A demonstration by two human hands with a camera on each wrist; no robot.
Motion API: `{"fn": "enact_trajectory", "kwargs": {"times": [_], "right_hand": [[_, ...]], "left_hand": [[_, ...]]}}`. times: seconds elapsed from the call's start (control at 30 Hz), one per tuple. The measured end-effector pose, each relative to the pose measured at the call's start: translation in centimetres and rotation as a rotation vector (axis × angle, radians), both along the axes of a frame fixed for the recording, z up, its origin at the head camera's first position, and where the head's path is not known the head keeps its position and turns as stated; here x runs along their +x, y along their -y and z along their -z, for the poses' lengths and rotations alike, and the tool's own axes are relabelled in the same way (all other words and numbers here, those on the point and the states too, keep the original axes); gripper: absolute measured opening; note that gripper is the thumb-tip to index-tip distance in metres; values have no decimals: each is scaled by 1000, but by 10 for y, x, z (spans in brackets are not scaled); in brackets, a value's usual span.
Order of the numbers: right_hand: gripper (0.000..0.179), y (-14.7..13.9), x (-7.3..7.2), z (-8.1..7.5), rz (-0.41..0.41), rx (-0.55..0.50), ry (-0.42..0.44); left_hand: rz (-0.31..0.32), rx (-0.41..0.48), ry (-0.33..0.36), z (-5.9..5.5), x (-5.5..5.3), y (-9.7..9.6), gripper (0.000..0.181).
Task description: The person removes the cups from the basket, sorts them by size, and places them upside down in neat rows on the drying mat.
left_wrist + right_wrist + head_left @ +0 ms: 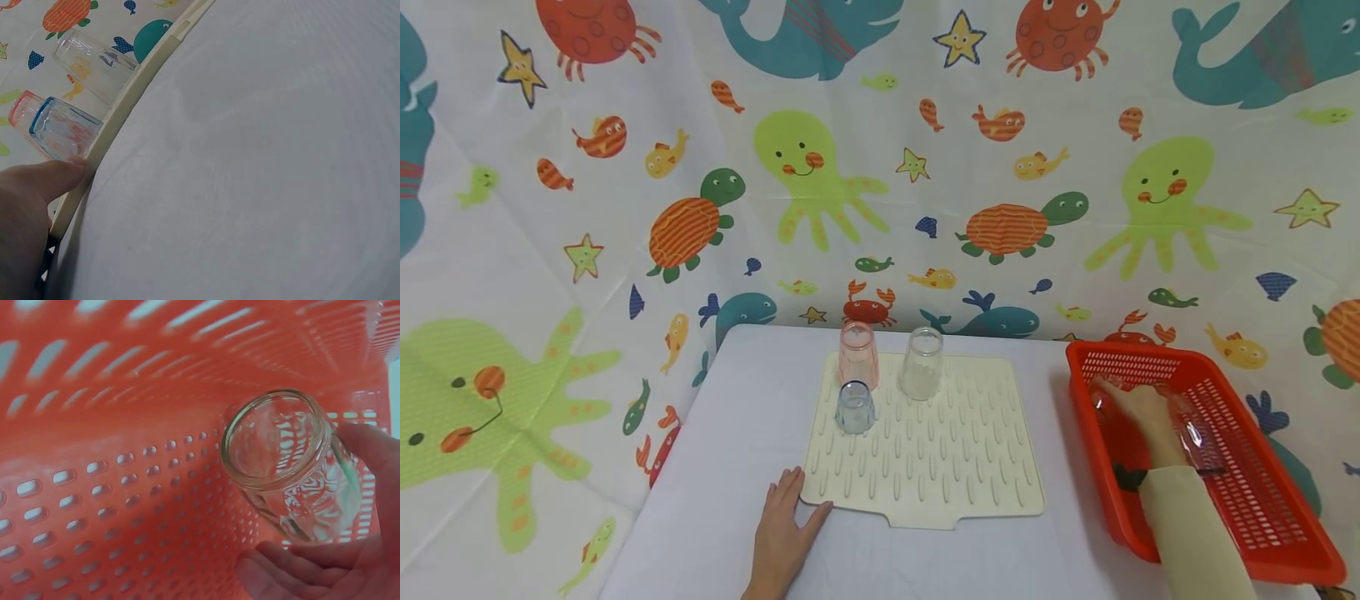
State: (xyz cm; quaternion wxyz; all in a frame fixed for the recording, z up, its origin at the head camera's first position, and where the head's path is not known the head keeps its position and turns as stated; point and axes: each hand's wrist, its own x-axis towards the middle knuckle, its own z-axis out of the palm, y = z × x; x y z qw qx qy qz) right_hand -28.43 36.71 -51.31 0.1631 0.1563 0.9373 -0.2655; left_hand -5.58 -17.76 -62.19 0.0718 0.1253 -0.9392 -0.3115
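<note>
In the red basket my right hand [1146,412] grips a clear glass jar-like cup [322,494], thumb on one side and fingers on the other, as the right wrist view shows. My left hand [781,529] rests at the front left corner of a cream drying mat [958,458], its thumb touching the front edge. On the mat's left part stand a small blue-tinted glass [855,410], a pink-tinted glass [859,358] behind it, and a taller clear glass [922,367] to their right.
The red perforated basket [1086,442] stands at the table's right side and holds more clear glassware [1198,437]. Behind the white table [752,400] hangs a curtain [880,150] printed with sea animals.
</note>
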Motion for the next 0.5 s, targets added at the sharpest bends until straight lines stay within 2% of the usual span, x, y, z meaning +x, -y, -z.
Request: {"fn": "enact_trajectory", "kwargs": {"times": [0.17,0.27,0.5], "right_hand": [[111,-2,0,1,42,-33,46],[114,-3,1,1,45,-80,80],[91,-7,-3,2,-110,-139,102]], "left_hand": [[-3,-9,-8,0,1,0,81],[-5,-10,-16,0,1,0,81],[-7,-12,-12,1,2,0,81]]}}
